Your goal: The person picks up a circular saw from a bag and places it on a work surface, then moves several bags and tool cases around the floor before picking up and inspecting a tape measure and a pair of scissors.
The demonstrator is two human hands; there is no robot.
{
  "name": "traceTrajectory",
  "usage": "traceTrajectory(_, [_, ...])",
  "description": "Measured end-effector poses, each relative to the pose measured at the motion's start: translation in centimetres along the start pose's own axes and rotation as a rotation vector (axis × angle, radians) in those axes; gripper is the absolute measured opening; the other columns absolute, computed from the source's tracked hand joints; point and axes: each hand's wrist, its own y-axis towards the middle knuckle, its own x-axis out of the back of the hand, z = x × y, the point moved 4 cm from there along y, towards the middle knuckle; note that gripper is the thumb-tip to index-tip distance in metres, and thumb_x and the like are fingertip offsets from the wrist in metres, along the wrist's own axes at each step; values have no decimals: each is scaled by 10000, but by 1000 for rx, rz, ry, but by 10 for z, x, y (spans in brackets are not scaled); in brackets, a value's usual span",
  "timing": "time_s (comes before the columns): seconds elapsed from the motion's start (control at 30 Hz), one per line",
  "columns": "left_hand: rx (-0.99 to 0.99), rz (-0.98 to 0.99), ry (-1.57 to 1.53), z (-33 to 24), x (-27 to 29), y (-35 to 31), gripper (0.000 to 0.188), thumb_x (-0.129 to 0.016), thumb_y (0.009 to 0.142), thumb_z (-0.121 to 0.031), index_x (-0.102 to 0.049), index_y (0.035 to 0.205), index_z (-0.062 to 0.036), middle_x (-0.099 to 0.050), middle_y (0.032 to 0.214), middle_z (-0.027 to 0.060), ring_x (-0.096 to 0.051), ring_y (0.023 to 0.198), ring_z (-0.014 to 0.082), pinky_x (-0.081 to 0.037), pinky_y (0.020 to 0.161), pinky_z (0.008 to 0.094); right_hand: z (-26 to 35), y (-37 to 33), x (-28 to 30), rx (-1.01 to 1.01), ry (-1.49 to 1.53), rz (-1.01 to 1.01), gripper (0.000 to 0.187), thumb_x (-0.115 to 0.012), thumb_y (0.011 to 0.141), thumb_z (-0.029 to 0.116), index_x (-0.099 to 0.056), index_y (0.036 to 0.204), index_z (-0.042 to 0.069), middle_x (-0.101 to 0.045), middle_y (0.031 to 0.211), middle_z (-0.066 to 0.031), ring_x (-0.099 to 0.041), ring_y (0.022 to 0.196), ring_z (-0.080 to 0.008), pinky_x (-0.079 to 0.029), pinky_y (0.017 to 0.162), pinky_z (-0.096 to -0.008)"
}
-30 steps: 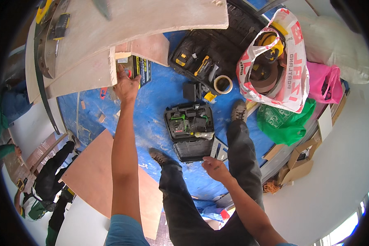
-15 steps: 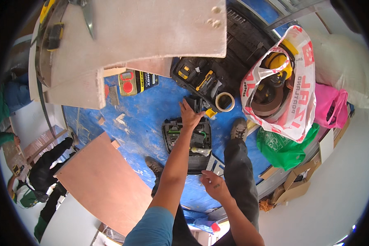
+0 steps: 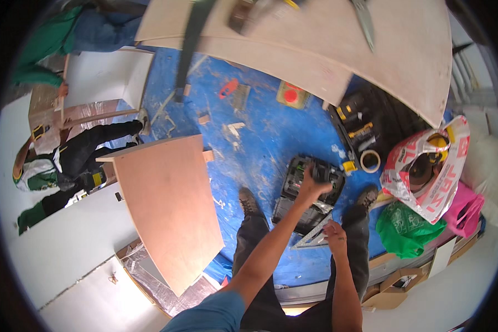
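A black blocky object [image 3: 321, 174], its kind unclear, is in my left hand [image 3: 311, 189], fingers closed round it. That hand hovers over an open black tool case [image 3: 289, 207] on the floor between my feet, which holds dark tools with bits of green. My right hand [image 3: 335, 237] is lower right of the case, fingers curled together in a pinch; whatever is between them is too small to make out. Beside it, a metal square [image 3: 311, 238] lies against the near side of the case.
Blue sheeting [image 3: 260, 119] covers the floor. A roll of tape [image 3: 370, 161], a large black tool case [image 3: 390, 113] and a white-and-red bag [image 3: 426, 166] lie right. A wooden board [image 3: 171, 207] stands left. A worktop [image 3: 304, 41] overhangs the far side. Another person [image 3: 55, 171] works left.
My left hand has lifted the black object off the floor beside the yellow piece and brought it back over the tool case. The view has swung left; my right hand stays near the metal square.
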Motion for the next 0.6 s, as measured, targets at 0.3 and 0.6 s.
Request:
traceTrajectory(0.3, [378,388,-496,15,88,-249,644,-658,803,-143,-402,1376,5,-551,1276,135,-515,1219,237,-423,1031,400,32,-119,-56,-167,329,430,586,-452,979,413,-314,1465,116,-494,1336,-104,-504,1197,-248,-417,991,-449])
traceTrajectory(0.6, [56,-18,-376,-21,115,-287,594,-664,882,-279,-432,1350,4,-601,1057,85,-613,916,179,-519,799,317,208,-158,-38,180,-285,71,695,-749,796,334,-484,1341,-7,-596,1226,-168,-554,1167,-255,-417,1018,-386])
